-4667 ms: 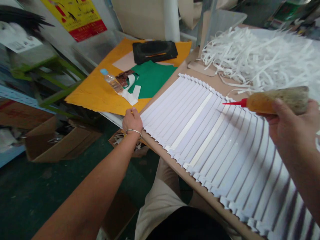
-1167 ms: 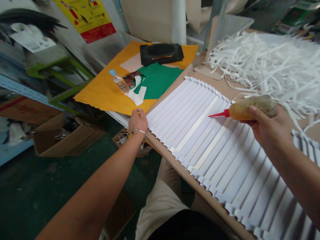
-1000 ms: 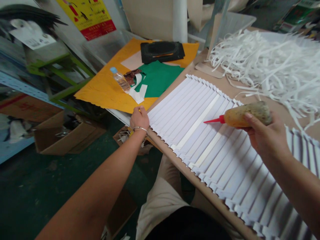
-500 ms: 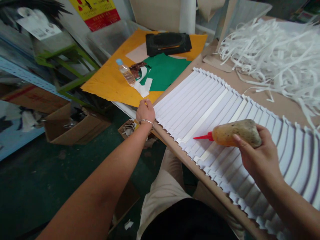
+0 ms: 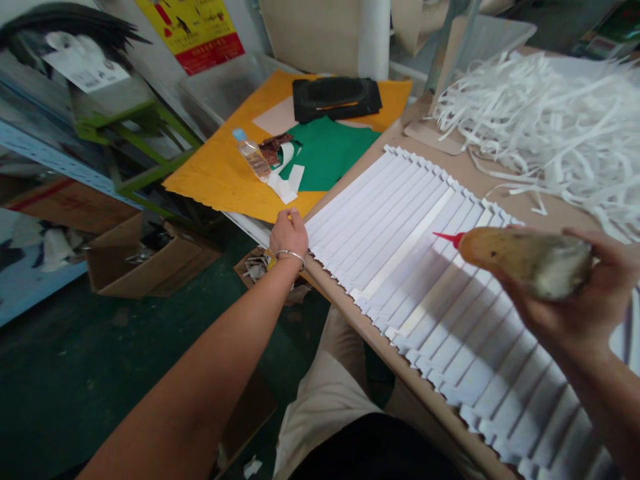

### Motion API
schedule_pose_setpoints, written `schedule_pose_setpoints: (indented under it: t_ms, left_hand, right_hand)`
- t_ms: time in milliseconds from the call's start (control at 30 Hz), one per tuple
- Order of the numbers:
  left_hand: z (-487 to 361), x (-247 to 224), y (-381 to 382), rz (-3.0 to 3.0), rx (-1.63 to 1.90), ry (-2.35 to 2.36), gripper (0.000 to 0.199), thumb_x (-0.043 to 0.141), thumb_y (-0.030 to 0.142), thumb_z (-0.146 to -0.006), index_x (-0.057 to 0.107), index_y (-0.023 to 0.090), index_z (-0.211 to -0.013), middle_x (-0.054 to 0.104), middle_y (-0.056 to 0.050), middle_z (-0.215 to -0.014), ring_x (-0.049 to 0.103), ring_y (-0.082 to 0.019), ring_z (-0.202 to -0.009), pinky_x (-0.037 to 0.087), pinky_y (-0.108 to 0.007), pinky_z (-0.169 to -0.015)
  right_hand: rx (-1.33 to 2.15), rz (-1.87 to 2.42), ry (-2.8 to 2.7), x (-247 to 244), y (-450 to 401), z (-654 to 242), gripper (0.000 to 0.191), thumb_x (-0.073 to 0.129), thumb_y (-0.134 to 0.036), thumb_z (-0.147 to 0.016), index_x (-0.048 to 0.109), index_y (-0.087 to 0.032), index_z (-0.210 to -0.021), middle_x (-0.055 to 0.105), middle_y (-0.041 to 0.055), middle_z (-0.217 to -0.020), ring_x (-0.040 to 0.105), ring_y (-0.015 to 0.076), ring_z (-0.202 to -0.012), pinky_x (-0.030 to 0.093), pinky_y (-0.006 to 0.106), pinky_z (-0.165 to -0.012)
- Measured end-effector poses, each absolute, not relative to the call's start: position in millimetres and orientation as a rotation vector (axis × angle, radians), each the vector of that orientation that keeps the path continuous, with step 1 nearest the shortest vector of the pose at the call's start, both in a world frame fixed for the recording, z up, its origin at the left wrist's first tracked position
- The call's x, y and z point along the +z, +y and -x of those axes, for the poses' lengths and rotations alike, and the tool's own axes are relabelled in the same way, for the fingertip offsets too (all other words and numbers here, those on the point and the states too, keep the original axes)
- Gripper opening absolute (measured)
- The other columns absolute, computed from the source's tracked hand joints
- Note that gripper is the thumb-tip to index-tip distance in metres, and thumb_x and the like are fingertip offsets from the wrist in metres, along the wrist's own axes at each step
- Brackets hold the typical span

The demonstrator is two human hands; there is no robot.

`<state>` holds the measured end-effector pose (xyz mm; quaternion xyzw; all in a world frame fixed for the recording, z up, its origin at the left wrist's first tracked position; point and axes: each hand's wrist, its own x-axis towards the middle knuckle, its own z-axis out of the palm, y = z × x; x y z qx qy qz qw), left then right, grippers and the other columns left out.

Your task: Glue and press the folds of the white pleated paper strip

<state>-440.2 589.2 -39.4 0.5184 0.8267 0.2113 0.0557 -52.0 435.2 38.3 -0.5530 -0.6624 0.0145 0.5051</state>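
Note:
My right hand (image 5: 590, 313) is wrapped round a squeeze glue bottle (image 5: 525, 260), amber and stained, lying tilted on its side in the air. Its red nozzle (image 5: 449, 239) points left, above a row of overlapping white paper strips (image 5: 425, 273). Two cream-coloured strips (image 5: 405, 247) stand out among the white ones. At the table's left edge, my left hand (image 5: 290, 233) is closed, with its knuckles up, beside the end of the row. Whatever its fingers grip is hidden beneath it.
Loose white strips (image 5: 555, 127) are heaped on the brown tabletop (image 5: 400, 137). Beyond my left hand, a yellow sheet (image 5: 215, 170) bears a clear bottle (image 5: 253, 157), a green sheet (image 5: 335, 150) and a black piece (image 5: 336, 99). Cardboard boxes (image 5: 125, 267) stand on the floor.
My right hand has lifted the glue bottle off to the right, and its nozzle has moved away from the near ends of the strips. My left hand stays at the table edge.

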Motion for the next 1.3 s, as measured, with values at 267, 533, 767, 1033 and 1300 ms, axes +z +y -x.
schedule_pose_setpoints:
  t_ms: [267, 533, 767, 1033, 1300]
  left_hand:
    - [439.8, -33.4, 588.4, -1.566, 0.610, 2.513, 0.046, 0.030, 0.041, -0.105, 0.065, 0.015, -0.121, 0.074, -0.019, -0.112, 0.069, -0.034, -0.105, 0.049, -0.040, -0.087]
    - [438.7, -29.1, 588.0, -1.559, 0.549, 2.525, 0.046, 0.029, 0.039, -0.106, 0.064, 0.015, -0.123, 0.073, -0.020, -0.114, 0.069, -0.035, -0.105, 0.048, -0.040, -0.084]
    - [438.7, -29.7, 588.0, -1.565, 0.541, 2.535, 0.047, 0.029, 0.039, -0.106, 0.065, 0.014, -0.123, 0.073, -0.020, -0.114, 0.069, -0.035, -0.106, 0.048, -0.040, -0.085]
    - [438.9, -31.0, 588.0, -1.564, 0.568, 2.527, 0.046, 0.030, 0.040, -0.106, 0.065, 0.015, -0.122, 0.074, -0.019, -0.113, 0.069, -0.035, -0.105, 0.049, -0.040, -0.087]
    - [440.1, -36.0, 589.8, -1.554, 0.601, 2.516, 0.050, 0.027, 0.042, -0.105, 0.065, 0.015, -0.123, 0.074, -0.019, -0.112, 0.069, -0.034, -0.106, 0.050, -0.041, -0.090]
  right_hand:
    - [0.729, 1.208, -0.633, 19.4, 552.6, -15.8, 0.039, 0.083, -0.017, -0.062, 0.056, -0.021, -0.090, 0.067, 0.0065, -0.100, 0.071, 0.0308, -0.100, 0.061, 0.052, -0.080]
    - [0.758, 1.113, -0.522, -1.3, 583.4, -22.1, 0.038, 0.077, -0.006, -0.068, 0.051, -0.020, -0.092, 0.067, 0.0079, -0.114, 0.072, 0.0257, -0.098, 0.064, 0.051, -0.076]
    - [0.735, 1.158, -0.504, -5.6, 584.2, -16.7, 0.039, 0.076, -0.003, -0.071, 0.054, -0.019, -0.098, 0.068, 0.0099, -0.110, 0.072, 0.0272, -0.098, 0.065, 0.041, -0.064]
    - [0.774, 1.189, -0.618, 9.3, 558.5, 6.6, 0.040, 0.086, -0.015, -0.061, 0.058, -0.019, -0.090, 0.068, 0.0074, -0.103, 0.071, 0.0262, -0.093, 0.062, 0.031, -0.054]
    - [0.843, 1.227, -0.652, 8.6, 517.3, 40.6, 0.042, 0.090, -0.025, -0.061, 0.063, -0.023, -0.093, 0.068, 0.0042, -0.100, 0.070, 0.0236, -0.089, 0.063, 0.033, -0.057]
